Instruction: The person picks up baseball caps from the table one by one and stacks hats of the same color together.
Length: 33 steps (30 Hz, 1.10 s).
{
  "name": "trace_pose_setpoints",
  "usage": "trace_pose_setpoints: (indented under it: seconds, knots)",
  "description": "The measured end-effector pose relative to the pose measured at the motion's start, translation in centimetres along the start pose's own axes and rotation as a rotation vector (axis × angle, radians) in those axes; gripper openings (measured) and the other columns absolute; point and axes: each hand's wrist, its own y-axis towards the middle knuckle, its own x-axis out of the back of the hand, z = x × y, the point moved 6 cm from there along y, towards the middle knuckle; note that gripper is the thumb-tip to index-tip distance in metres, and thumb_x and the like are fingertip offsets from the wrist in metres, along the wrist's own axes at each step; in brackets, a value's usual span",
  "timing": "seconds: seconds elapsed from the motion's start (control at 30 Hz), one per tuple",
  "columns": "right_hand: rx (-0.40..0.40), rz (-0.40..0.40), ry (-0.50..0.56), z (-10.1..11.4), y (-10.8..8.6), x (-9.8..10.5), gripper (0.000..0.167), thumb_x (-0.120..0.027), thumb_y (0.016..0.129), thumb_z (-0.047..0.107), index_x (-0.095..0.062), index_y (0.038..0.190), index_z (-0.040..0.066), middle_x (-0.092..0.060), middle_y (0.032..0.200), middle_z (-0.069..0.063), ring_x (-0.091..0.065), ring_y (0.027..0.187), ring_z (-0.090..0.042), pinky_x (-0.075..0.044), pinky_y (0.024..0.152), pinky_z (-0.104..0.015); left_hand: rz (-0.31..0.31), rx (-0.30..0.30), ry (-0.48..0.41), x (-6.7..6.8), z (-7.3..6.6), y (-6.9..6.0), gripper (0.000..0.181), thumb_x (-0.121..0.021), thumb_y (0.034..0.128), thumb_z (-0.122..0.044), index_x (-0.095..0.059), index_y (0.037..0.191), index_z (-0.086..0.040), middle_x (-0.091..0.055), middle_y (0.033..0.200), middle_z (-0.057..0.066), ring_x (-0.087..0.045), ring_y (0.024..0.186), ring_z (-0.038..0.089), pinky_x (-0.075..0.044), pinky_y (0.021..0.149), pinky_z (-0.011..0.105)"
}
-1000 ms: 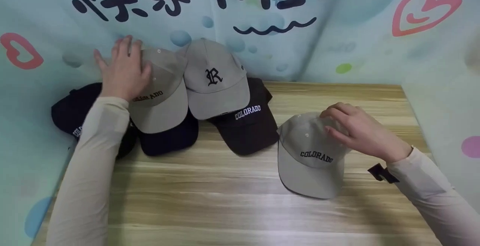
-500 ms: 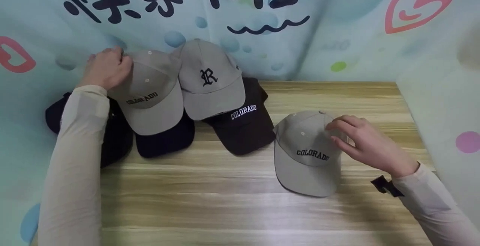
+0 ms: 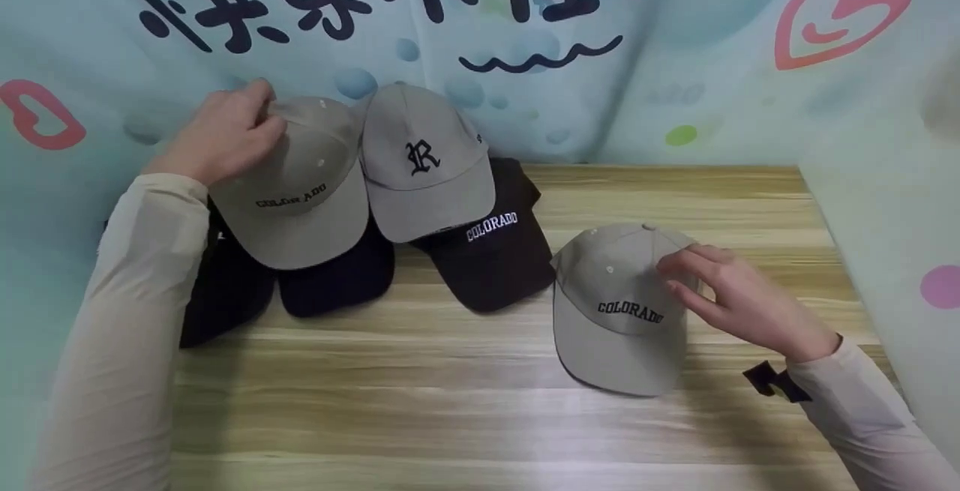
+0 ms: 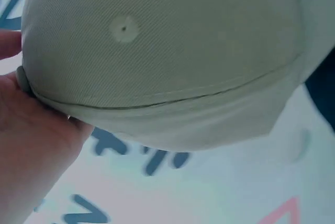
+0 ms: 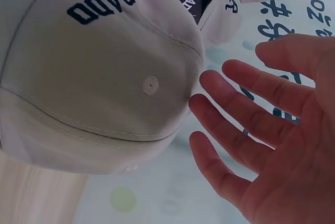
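Observation:
In the head view, my left hand pinches the crown of a grey COLORADO cap at the upper left, its thumb on the near side. The left wrist view shows this cap's pale crown close up, against the hand. It sits over a navy cap, whose brim sticks out below. On the right, my right hand is beside a second grey COLORADO cap. In the right wrist view the right hand's fingers are spread and relaxed near that cap's crown.
A grey cap with a black R leans by the back cloth, partly over a dark COLORADO cap. A black cap lies by my left sleeve. All rest on a wood-grain table.
My left hand's spread fingers have curled onto the left grey cap, which has shifted slightly. The black cap's brim has slid down toward me. My right hand has drawn back slightly.

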Motion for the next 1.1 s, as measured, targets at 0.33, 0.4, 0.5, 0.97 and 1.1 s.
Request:
trace_pose_setpoints:
  seconds: [0.33,0.4,0.5,0.97,1.1]
  knots:
    - [-0.038,-0.011,0.006,-0.2,-0.9,-0.1,0.023,-0.069,0.084,-0.003,-0.067,0.105,0.006,-0.066,0.101,-0.002,-0.062,0.094,-0.02,-0.05,0.077,-0.041,-0.028,-0.14,0.107,1.1,-4.8,-1.3,0.018,-0.035,0.0954,-0.015,-0.047,0.094,-0.002,-0.046,0.072,0.013,-0.048,0.068,0.031,-0.036,0.059,0.039]
    - [-0.046,-0.009,0.009,-0.3,-1.1,-0.1,0.023,-0.069,0.085,-0.003,-0.067,0.105,0.005,-0.066,0.102,-0.002,-0.062,0.095,-0.019,-0.049,0.078,-0.041,-0.038,-0.172,0.091,1.2,-5.7,-1.6,0.016,-0.036,0.0947,-0.013,-0.047,0.092,-0.002,-0.046,0.07,0.012,-0.047,0.066,0.03,-0.036,0.058,0.038]
    - [-0.052,-0.008,0.009,-0.4,-1.0,-0.2,0.021,-0.068,0.085,-0.002,-0.067,0.105,0.005,-0.065,0.102,-0.002,-0.061,0.096,-0.019,-0.049,0.079,-0.04,-0.057,-0.238,0.052,1.2,-7.3,-2.3,0.013,-0.037,0.0943,-0.011,-0.046,0.091,-0.002,-0.044,0.067,0.01,-0.045,0.063,0.027,-0.035,0.056,0.037]
    - [-0.009,-0.034,-0.007,0.0,0.1,0.5,0.021,-0.067,0.086,-0.002,-0.065,0.105,0.003,-0.063,0.105,-0.005,-0.06,0.1,-0.021,-0.046,0.083,-0.037,0.056,-0.606,-0.104,-2.3,-16.4,-4.9,0.004,-0.042,0.0941,-0.006,-0.043,0.091,-0.004,-0.041,0.071,0.005,-0.046,0.063,0.022,-0.041,0.056,0.035]
    - [-0.033,-0.045,-0.006,0.1,-0.1,0.8,0.022,-0.068,0.085,-0.002,-0.065,0.107,0.004,-0.063,0.109,-0.005,-0.058,0.11,-0.025,-0.042,0.094,-0.031,0.141,-0.686,-0.093,-4.7,-18.8,-5.7,0.007,-0.043,0.0983,-0.011,-0.043,0.096,-0.004,-0.043,0.072,0.003,-0.047,0.063,0.02,-0.042,0.055,0.035]
